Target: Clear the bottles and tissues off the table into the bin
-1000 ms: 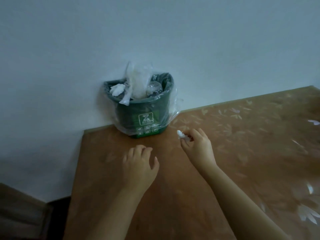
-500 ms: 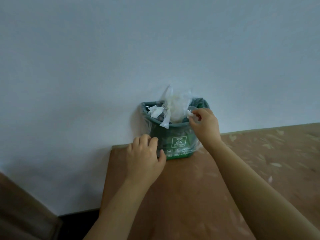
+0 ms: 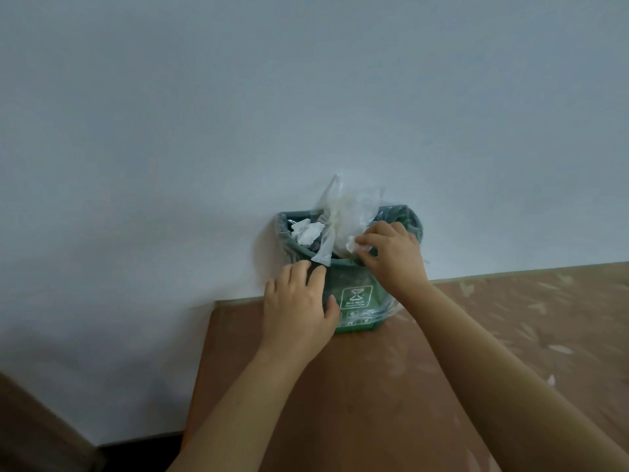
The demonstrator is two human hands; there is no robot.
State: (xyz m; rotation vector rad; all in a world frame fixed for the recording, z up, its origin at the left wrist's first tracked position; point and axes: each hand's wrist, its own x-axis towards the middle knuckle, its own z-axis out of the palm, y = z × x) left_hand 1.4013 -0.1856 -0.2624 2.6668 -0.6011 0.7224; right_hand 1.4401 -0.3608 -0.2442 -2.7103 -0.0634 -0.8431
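Observation:
A small green bin (image 3: 360,294) lined with a clear plastic bag stands on the brown table (image 3: 391,396) against the wall. Crumpled tissues (image 3: 308,232) and a bunched plastic bag (image 3: 343,212) fill its top. My right hand (image 3: 391,255) is over the bin's front right rim and pinches a small white tissue (image 3: 357,245) at its fingertips. My left hand (image 3: 297,310) rests against the bin's front left side, fingers reaching to the rim and loosely curved around it.
A pale wall (image 3: 306,114) rises right behind the bin. The table's left edge runs close beside my left arm, with dark floor (image 3: 136,451) below. A small white scrap (image 3: 550,380) lies on the table at the right.
My right hand has carried the tissue from above the table to the bin's opening. My left hand has moved up to the bin's side. The view has shifted closer to the bin.

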